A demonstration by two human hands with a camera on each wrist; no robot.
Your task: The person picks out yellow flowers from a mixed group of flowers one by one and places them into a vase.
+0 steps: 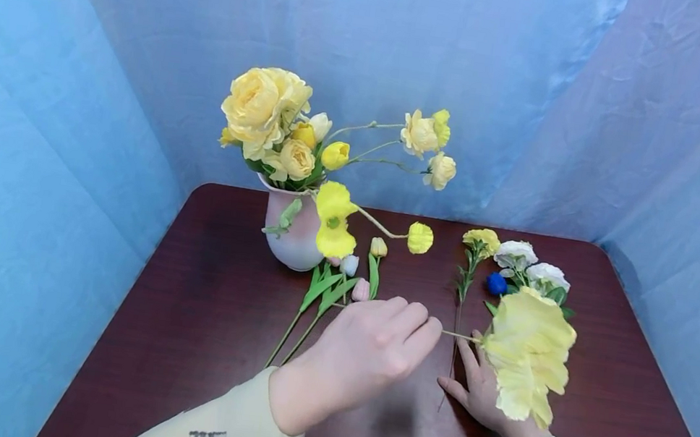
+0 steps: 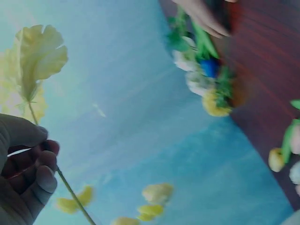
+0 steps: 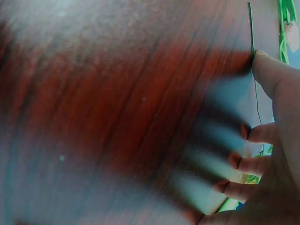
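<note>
My left hand [image 1: 366,352] pinches the thin stem of a large pale-yellow flower [image 1: 530,354] between thumb and fingers, above the table. In the left wrist view that stem [image 2: 70,190] runs on below the fingers, and the bloom stands above them. Lower right, my right hand [image 1: 485,395] is spread at the tabletop, partly hidden by the bloom. Its thumb [image 3: 272,70] and fingers are at the slender stem [image 3: 256,91] of a small yellow carnation [image 1: 483,241].
A pale pink-white vase [image 1: 298,238] full of yellow flowers stands back left, with long stems [image 1: 382,226] reaching right. Tulips [image 1: 361,290] lie before it. White flowers [image 1: 546,275] and a blue ball-shaped bloom [image 1: 496,284] lie at right. Blue curtains [image 1: 373,32] enclose the dark table [image 1: 197,287].
</note>
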